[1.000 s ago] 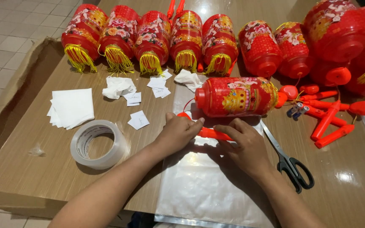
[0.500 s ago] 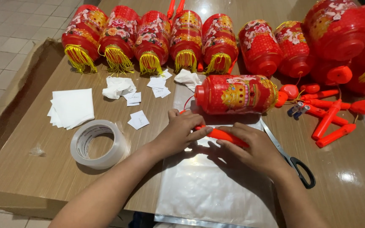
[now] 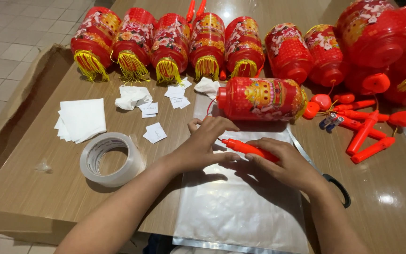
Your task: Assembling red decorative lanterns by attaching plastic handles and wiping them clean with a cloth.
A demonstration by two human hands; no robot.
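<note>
On the brown table a long row of red lanterns with yellow tassels lies along the far edge, and more lanterns are piled at the far right. One red lantern lies on its side by itself, just past both hands. A clear plastic bag is spread flat on the table, reaching from under the hands to the near edge. A roll of clear tape sits to the left of it, and a stack of white paper squares lies farther left, with small paper scraps close by. Loose orange sticks lie at the right, and black scissors poke out from behind the right wrist. Since a moment ago the right hand has slid along the orange stick and now covers more of it, so the stick looks ready to be moved or put in place. The right hand is curled shut around the stick's far end. The left hand is half open, with its fingers resting on the bag and its fingertips touching the stick near its tip.
</note>
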